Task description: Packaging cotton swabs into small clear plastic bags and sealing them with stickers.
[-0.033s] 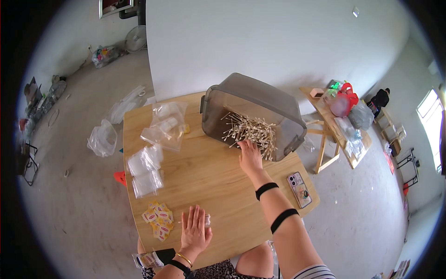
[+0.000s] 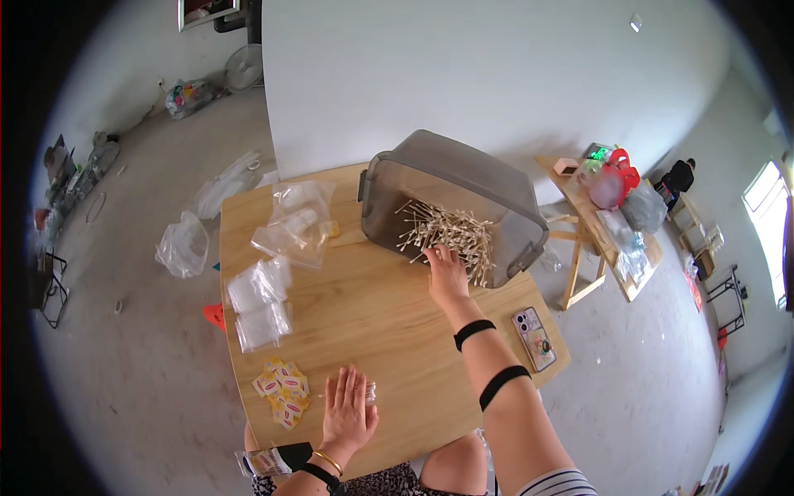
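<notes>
My right hand (image 2: 447, 277) reaches to the near edge of a heap of cotton swabs (image 2: 465, 233), its fingertips touching the closest ones, thumb and fingers apart. The heap lies inside a grey see-through plastic tub (image 2: 475, 161), tipped on its side with its mouth toward me. Near the table's front edge, my left hand (image 2: 347, 413) rests flat, fingers stretched out. It partly covers a small bunch of swabs (image 2: 370, 392), whose ends show on either side of the fingers. Left of that hand is a pile of small yellow-and-white paper slips (image 2: 283, 388).
Stacks of clear plastic bags (image 2: 263, 324) lie along the left of the wooden table (image 2: 364, 310), with larger bags (image 2: 299, 211) behind. A phone (image 2: 534, 339) lies at the right edge. Beyond stands a second table (image 2: 591, 219) with bags and a red item. A person (image 2: 678, 175) is far right.
</notes>
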Action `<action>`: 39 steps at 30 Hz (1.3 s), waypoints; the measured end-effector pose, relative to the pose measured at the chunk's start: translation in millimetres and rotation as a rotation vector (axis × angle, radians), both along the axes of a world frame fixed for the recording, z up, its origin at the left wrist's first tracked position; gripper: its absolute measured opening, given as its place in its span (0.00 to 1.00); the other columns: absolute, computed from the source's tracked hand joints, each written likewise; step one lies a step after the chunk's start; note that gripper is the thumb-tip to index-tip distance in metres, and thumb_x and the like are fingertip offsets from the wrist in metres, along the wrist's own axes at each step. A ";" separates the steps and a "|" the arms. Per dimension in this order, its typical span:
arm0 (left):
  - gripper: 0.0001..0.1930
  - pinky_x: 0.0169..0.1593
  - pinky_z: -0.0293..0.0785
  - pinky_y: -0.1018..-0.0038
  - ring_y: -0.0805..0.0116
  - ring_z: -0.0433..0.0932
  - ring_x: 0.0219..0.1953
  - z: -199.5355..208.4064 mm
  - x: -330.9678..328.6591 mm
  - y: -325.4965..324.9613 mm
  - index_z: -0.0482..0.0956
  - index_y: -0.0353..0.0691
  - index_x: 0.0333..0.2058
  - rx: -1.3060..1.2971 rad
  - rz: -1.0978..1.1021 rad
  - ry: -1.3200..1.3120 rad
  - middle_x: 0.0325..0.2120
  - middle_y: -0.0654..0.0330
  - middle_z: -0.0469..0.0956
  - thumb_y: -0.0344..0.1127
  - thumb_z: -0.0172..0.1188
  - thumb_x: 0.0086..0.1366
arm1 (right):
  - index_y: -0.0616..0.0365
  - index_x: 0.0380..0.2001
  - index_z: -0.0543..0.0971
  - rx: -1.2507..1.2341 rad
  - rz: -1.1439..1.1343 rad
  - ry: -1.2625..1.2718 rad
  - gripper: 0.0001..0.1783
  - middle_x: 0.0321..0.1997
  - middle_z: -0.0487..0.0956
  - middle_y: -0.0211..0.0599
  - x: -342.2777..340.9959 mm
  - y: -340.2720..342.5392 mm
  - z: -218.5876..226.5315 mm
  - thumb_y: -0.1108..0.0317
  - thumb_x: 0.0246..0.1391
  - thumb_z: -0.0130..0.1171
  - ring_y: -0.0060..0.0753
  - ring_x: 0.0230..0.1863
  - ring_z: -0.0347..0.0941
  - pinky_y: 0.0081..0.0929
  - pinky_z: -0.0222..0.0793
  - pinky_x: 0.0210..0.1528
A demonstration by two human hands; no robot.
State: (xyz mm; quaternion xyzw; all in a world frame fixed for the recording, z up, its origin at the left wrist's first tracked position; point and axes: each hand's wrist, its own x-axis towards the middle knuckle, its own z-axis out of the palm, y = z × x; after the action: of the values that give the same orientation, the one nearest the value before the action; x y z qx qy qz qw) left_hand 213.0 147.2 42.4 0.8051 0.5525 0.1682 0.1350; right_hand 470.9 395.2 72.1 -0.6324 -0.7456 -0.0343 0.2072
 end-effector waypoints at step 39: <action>0.31 0.72 0.55 0.49 0.42 0.61 0.68 -2.3 -11.9 -6.0 0.64 0.36 0.61 0.066 -0.068 -0.150 0.64 0.46 0.62 0.36 0.59 0.59 | 0.53 0.35 0.79 -0.324 0.243 0.064 0.08 0.44 0.74 0.37 -61.7 1.1 -4.9 0.69 0.51 0.65 0.45 0.49 0.75 0.40 0.75 0.49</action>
State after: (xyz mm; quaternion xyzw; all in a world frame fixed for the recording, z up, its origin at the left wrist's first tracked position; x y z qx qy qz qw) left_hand 201.1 141.2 40.1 0.8127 0.5073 0.2414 0.1549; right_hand 409.2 396.3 67.1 -0.5637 -0.8051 0.1316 0.1289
